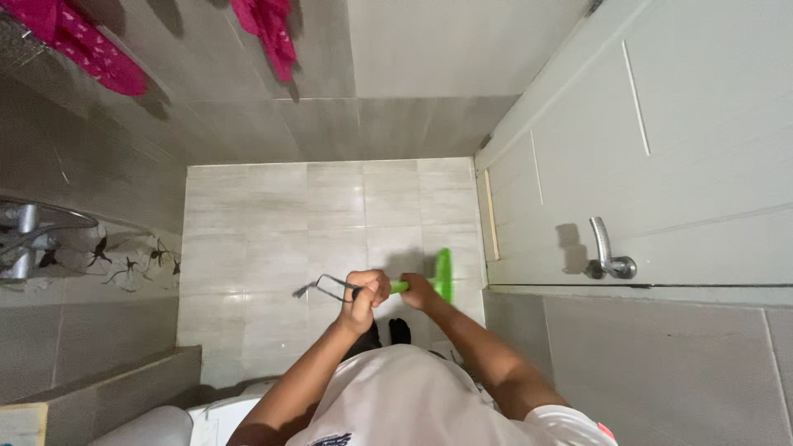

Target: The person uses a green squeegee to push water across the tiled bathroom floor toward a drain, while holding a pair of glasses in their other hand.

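The tiled floor lies open ahead of the hands, from the green squeegee head out to the far wall. On the right the white door shuts that side in, its metal handle jutting out just beyond the squeegee head. On the left the wall with the flower tiles and the metal tap fittings hem the floor. Near left, a low ledge and a white fixture crowd the space beside the left hand. Pink cloths hang on the far wall.
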